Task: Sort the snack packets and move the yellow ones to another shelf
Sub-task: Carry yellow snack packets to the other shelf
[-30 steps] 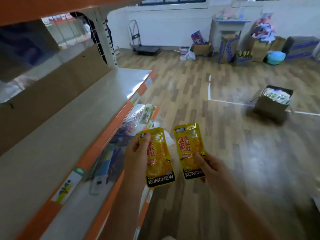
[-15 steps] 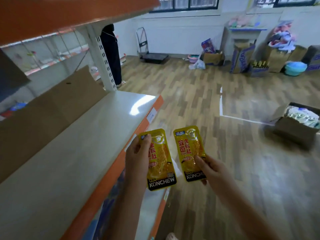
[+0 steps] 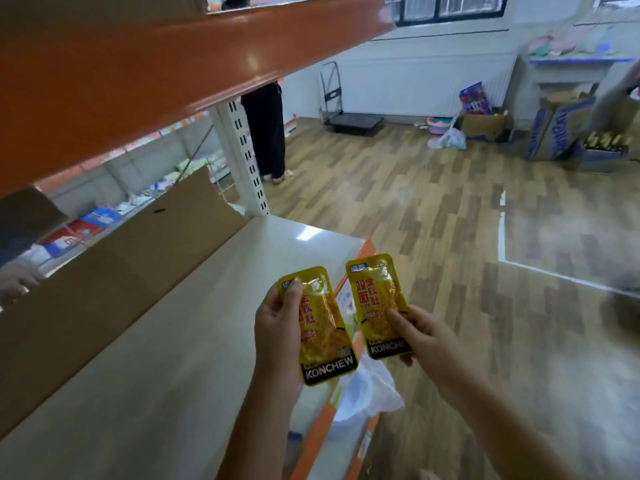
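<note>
Two yellow packets stay pinched, one in my left hand (image 3: 277, 323), one in my right hand (image 3: 420, 332); the white shelf (image 3: 156, 358) now sits closer below them.

The left hand (image 3: 277, 327) covers the left edge of its yellow packet (image 3: 325, 337), and the right hand (image 3: 420, 336) hides the lower right corner of the other packet (image 3: 375, 299), cutting its brand word short. Behind the white shelf (image 3: 173, 358), a cardboard sheet (image 3: 121, 258) screens most of the goods beyond. A person (image 3: 265, 129) past the shelf post shows only below the waist. Boxes (image 3: 554, 129) by the far wall are blurred.
</note>
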Demonstrator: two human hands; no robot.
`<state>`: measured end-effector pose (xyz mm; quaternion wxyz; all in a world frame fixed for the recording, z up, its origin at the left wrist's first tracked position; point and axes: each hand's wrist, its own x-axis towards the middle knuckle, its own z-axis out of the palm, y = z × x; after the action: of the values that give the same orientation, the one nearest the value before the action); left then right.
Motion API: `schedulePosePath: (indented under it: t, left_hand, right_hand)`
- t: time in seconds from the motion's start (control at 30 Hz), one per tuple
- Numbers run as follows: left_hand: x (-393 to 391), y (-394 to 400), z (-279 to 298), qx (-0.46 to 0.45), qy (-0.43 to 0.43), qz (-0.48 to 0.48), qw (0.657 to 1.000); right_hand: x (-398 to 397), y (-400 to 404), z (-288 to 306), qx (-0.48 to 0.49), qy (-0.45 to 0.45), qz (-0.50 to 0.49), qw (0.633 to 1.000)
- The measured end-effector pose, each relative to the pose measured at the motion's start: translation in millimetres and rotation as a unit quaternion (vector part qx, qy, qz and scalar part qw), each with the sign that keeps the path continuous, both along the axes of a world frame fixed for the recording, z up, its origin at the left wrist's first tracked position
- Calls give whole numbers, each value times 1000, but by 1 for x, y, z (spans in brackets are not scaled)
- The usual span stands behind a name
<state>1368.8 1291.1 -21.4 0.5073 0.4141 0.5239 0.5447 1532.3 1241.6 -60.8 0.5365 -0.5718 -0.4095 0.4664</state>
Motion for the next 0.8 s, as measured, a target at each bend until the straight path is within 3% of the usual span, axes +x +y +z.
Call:
schedulePosePath:
  t: [0.43, 0.67, 0.8]
  left_hand:
    - [17, 101, -14, -24, 22, 189, 981]
    - [30, 143, -23, -42, -5, 276, 960]
    - [37, 163, -25, -57, -19, 304, 951]
  right_hand:
    - [24, 185, 2, -26, -34, 209, 977]
    - [15, 281, 2, -34, -136, 320, 937]
    - [-3, 319, -1, -54, -149, 364, 918]
